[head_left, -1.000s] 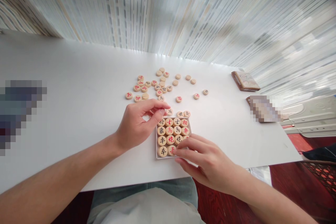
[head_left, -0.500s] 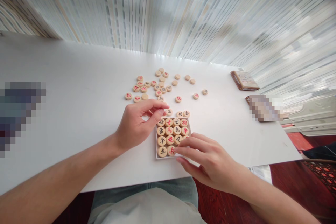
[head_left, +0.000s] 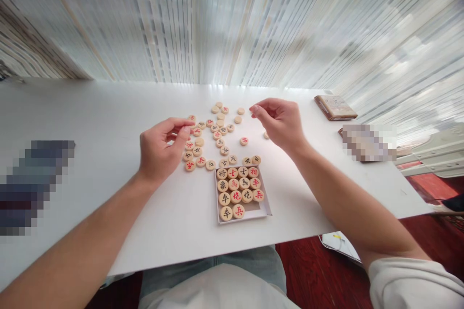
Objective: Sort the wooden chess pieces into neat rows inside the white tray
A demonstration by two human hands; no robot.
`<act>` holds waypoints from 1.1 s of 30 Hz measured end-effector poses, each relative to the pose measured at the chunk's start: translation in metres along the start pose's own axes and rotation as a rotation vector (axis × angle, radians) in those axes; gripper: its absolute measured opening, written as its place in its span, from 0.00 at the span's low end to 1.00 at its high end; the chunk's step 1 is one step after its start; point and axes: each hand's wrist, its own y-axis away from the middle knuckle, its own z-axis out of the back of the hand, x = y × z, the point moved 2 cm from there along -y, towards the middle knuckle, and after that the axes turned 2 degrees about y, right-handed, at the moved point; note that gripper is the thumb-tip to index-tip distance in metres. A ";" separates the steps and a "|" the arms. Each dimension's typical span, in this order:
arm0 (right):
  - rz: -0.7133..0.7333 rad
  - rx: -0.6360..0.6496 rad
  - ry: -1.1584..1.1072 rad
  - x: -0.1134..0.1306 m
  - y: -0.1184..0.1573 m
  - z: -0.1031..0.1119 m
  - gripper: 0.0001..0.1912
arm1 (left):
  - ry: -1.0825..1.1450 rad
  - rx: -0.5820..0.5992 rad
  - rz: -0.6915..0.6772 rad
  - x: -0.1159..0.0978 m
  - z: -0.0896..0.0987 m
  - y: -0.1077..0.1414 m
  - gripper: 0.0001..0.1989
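Note:
A shallow white box [head_left: 267,203] holds round wooden xiangqi pieces in rows; its front row has two pieces and a bare stretch on the right. My left hand [head_left: 163,149] is over the left side of the loose pieces, thumb and fingers drawn together in a pinch beside a red-marked piece [head_left: 196,132]. Anything between those fingertips is too small to make out. Farther back on the right, my right hand [head_left: 279,120] is also pinched, just right of a blank-side-up piece [head_left: 240,111]. Its fingers hide whatever they touch.
Loose xiangqi pieces [head_left: 216,135] are scattered on the white table [head_left: 152,236] behind the box, some face down. Two flat boxes, one brown [head_left: 335,107] and one blurred [head_left: 368,144], lie at the right. A blurred dark object [head_left: 36,183] is at the left. A striped curtain [head_left: 203,24] hangs behind.
My right hand has left the box's front right corner and moved to the far right pieces. My left hand has shifted left from the box's back edge. The view has tilted slightly.

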 end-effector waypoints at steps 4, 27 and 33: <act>-0.001 -0.030 0.042 -0.026 0.010 -0.018 0.10 | -0.061 0.022 -0.023 0.003 -0.001 0.001 0.10; 0.137 0.005 0.097 -0.036 0.026 -0.019 0.07 | -0.226 0.097 -0.036 -0.003 -0.007 0.009 0.08; 0.196 0.162 0.034 -0.031 0.029 -0.021 0.08 | -0.256 0.163 -0.149 -0.009 -0.011 0.011 0.07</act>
